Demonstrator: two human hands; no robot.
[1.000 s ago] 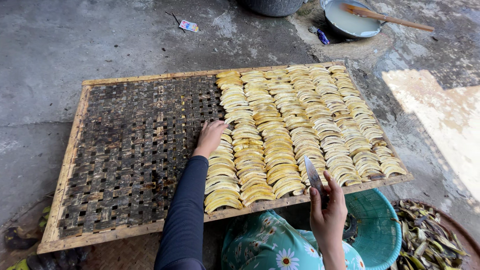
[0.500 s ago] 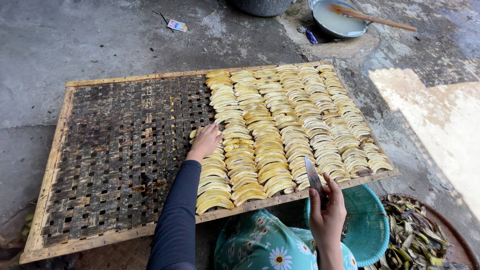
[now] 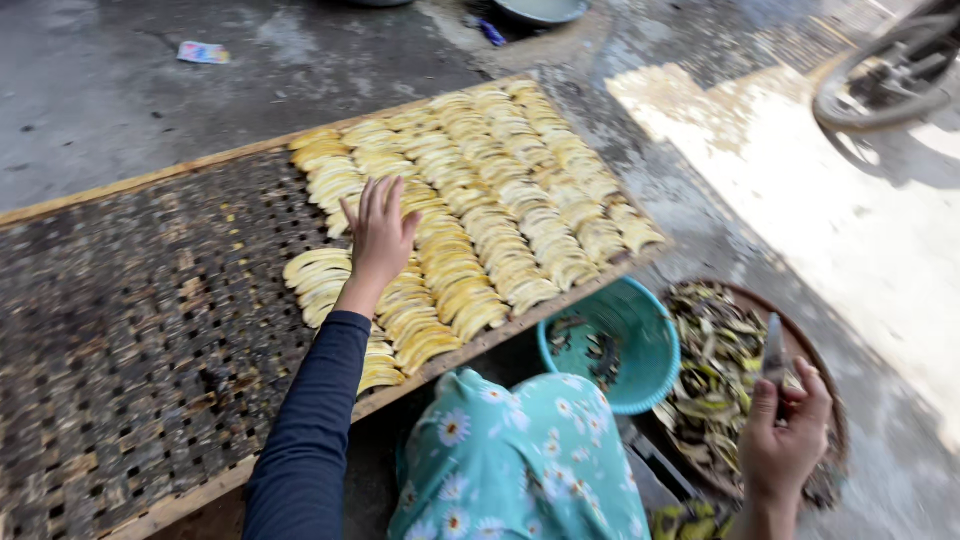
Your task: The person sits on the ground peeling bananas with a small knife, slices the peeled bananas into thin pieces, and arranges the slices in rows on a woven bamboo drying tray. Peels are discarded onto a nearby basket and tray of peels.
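Head view, looking down on a woven bamboo drying rack (image 3: 130,330) lying flat on a wet concrete floor (image 3: 120,110). Rows of yellow banana slices (image 3: 500,200) cover the right part of the rack; the left part of the weave is bare and dark.

Left hand (image 3: 380,235): reaches out in a dark blue sleeve (image 3: 310,430) over the near-left edge of the slice rows. Fingers are straight and slightly spread, palm down, resting on or just above the slices; contact cannot be confirmed. Nothing is clamped in this hand.

Right hand (image 3: 785,440): raised at the near right, well apart from the rack. Fingers are curled closed around the handle of a small knife (image 3: 773,350), whose blade points up and away. The hand sits above a round brown tray of peels (image 3: 740,380).

Adjacent items: a teal plastic basin (image 3: 640,345) stands between the rack's near right corner and the tray of peels, touching or just beside both, with a few dark scraps inside. A teal garment with a white flower print (image 3: 510,460) fills the near centre, below the rack edge.

Far side: part of a pale bowl (image 3: 545,10) at the top edge, a small coloured wrapper (image 3: 203,52) on the floor far left, and part of a wheel (image 3: 890,70) at the far right, beside a sunlit patch of ground.
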